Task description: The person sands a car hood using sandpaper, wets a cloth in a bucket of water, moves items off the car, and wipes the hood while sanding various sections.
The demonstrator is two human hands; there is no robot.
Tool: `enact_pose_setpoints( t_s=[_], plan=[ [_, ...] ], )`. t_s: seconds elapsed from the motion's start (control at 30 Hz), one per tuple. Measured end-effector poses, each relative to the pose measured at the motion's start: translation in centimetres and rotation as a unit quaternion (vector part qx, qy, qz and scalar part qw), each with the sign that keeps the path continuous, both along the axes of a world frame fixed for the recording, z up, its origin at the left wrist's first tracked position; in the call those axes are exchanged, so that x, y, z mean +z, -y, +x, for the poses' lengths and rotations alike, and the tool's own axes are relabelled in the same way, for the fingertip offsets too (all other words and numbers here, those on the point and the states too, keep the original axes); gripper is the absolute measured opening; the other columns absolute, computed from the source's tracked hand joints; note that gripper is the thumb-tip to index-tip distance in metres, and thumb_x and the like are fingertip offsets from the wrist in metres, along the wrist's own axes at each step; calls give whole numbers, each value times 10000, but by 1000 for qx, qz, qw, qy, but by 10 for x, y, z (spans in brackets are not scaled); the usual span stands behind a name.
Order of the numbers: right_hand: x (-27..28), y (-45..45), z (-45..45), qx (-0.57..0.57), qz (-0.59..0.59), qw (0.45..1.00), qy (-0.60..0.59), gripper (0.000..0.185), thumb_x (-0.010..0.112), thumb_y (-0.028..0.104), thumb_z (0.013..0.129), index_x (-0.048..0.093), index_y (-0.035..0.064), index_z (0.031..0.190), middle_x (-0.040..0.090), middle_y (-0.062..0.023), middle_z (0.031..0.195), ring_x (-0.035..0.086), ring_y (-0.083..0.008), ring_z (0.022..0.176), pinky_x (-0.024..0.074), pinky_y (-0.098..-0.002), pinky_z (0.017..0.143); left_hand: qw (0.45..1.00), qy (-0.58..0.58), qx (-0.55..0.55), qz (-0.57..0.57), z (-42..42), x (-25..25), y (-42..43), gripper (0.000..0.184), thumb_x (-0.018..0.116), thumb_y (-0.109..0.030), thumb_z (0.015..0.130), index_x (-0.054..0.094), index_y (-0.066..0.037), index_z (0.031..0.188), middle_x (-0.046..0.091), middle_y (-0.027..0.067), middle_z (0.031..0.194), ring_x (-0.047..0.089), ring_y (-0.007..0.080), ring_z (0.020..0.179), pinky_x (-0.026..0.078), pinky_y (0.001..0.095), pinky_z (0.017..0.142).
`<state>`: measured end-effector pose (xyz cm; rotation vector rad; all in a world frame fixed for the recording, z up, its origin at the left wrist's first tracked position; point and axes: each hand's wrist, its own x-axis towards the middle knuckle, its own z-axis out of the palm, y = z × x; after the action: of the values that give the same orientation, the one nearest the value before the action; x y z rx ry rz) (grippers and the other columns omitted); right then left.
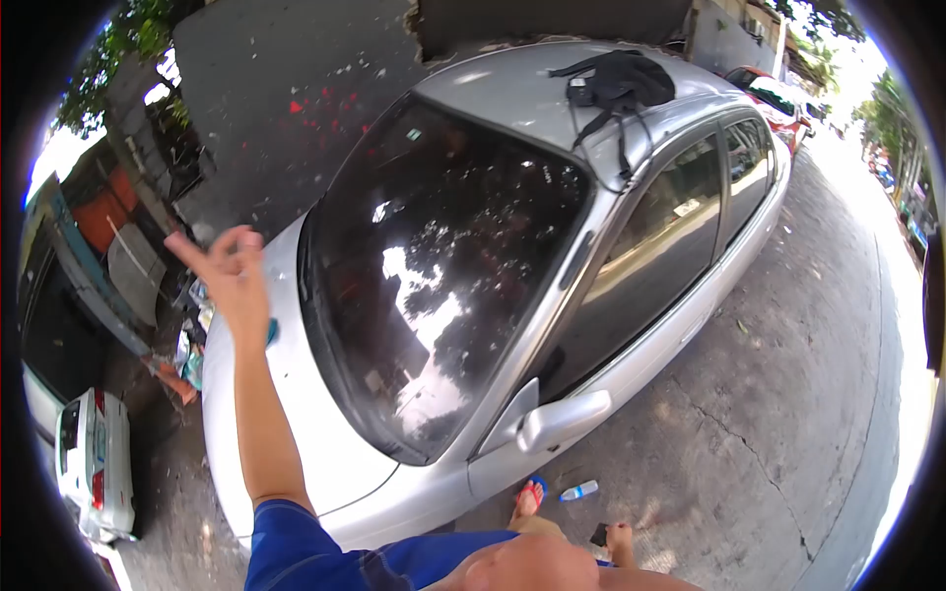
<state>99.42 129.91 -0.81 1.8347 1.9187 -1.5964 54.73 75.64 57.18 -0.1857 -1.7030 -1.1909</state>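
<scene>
My left hand (pixel 236 286) is raised at the end of an outstretched arm, above the hood of a silver car (pixel 286 419). Its fingers are apart, some partly bent, and nothing shows between them. A small teal thing (pixel 272 332) peeks out beside the wrist; its kind is unclear. At the bottom edge, close to the camera, a rounded patch of bare skin (pixel 532 567) may be my right hand, but no fingers can be made out. The dark windshield (pixel 443 266) lies ahead, to the right of my left hand.
A black backpack (pixel 621 84) with dangling straps lies on the car roof. The side mirror (pixel 564 422) juts out nearby. On the ground are a plastic bottle (pixel 578 491) and a foot in a red-and-blue flip-flop (pixel 531 494). A white car (pixel 96 463) stands at left.
</scene>
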Motion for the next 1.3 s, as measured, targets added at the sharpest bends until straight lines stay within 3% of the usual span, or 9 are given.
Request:
enact_pose_setpoints(
  t_s=[0.13, 0.23, 0.53, 0.67, 0.8, 0.87, 0.97, 1.17, 1.3],
  plan=[
    [27, 64, -10, -21, -97, 995, -32, 237, 532, 129, 973, 679, 32, 1131, 703, -162, 1042, 691, -313, 962, 604, -527, 692, 961, -131, 195, 145, 91, 22, 202, 1090, 661, -279, 1074, -209, 108, 1606, 745, 119, 1183, 674, 106, 866, 534, 260, 822],
    [-18, 67, 2, 308, -38, 938, -157, 266, 549, 119, 973, 709, 69, 1180, 702, -125, 1101, 665, -316, 1081, 610, -562, 807, 969, -89, 196, 118, 141, 9, 256, 928, 630, -265, 1092, -14, 95, 1654, 748, 94, 1146, 640, 87, 832, 521, 256, 810],
    [65, 127, -56, 327, -21, 942, -75, 368, 726, 146, 911, 714, 77, 1272, 685, -95, 1063, 674, -229, 919, 610, -402, 680, 934, 331, 107, 76, 251, -358, 209, 319, 656, -209, 1045, 704, 29, 1252, 739, 114, 973, 674, 158, 780, 541, 317, 668],
    [1, 99, 15, 305, 72, 947, -68, 246, 680, 132, 924, 763, 82, 1150, 736, -85, 934, 683, -208, 850, 579, -377, 713, 892, 424, -120, -101, 294, -409, 70, 306, 760, -247, 953, 740, -56, 1190, 717, 170, 1230, 695, 342, 1061, 564, 445, 886],
    [-75, 57, 116, 280, 7, 959, 50, 176, 671, 155, 936, 825, 103, 1001, 816, -96, 1053, 749, -199, 981, 565, -326, 907, 772, 376, -335, -389, 292, -360, 2, 469, 750, -383, 944, 696, -80, 1298, 590, 136, 1462, 543, 371, 1354, 455, 500, 1113],
    [-85, 38, 156, 593, 188, 746, 238, 261, 762, 286, 894, 834, 104, 1066, 816, -107, 1096, 759, -223, 1066, 578, -351, 930, 766, 350, -338, -420, 266, -345, -30, 521, 756, -395, 937, 670, -82, 1344, 553, 134, 1507, 516, 371, 1391, 435, 511, 1143],
    [-103, 27, 187, 244, 89, 933, 251, 500, 787, 404, 830, 797, 24, 1154, 758, -230, 1223, 720, -368, 1187, 563, -460, 992, 824, 302, -295, -379, 211, -310, -77, 579, 801, -330, 909, 632, -84, 1406, 519, 165, 1519, 505, 401, 1395, 430, 529, 1149],
    [-109, 12, 130, 197, 53, 964, 171, 298, 817, 320, 748, 832, 92, 940, 796, -209, 990, 778, -337, 964, 609, -440, 847, 841, 228, -170, -460, 110, -265, -204, 915, 813, -381, 901, 355, -44, 1617, 346, 233, 1652, 325, 459, 1510, 289, 562, 1235],
    [-127, 3, 85, 169, -20, 981, 93, 582, 871, 336, 734, 740, 79, 1239, 778, -214, 1129, 750, -365, 1082, 583, -444, 953, 856, 195, -65, -475, 88, -323, -240, 1227, 902, -221, 774, 94, 22, 1664, 141, 291, 1711, 177, 493, 1583, 223, 557, 1292]
  ],
)
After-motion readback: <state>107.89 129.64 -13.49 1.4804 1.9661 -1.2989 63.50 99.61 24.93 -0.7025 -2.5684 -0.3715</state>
